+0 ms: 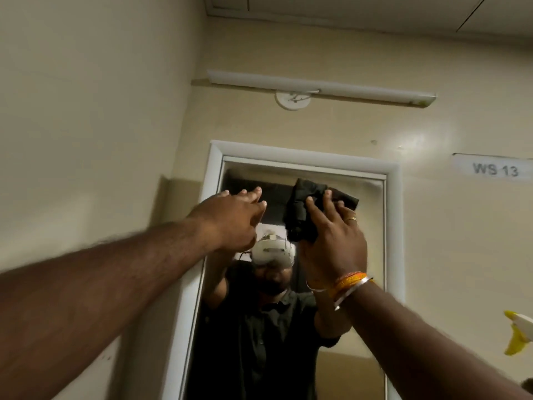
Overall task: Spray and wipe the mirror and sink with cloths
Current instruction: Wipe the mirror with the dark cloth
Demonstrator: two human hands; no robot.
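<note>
A tall mirror (366, 215) in a white frame hangs on the cream wall ahead. My right hand (331, 238) presses a crumpled black cloth (302, 215) against the upper part of the glass, fingers spread over it. My left hand (230, 217) is raised beside it at the mirror's upper left, fingers extended toward the glass and holding nothing. The mirror reflects a person in a dark shirt with both arms up. The sink is out of view.
A yellow and white spray bottle head (519, 333) shows at the right edge. A white tube light (317, 86) runs above the mirror. A label reading WS 13 (494, 168) is on the wall to the right. A side wall stands close on the left.
</note>
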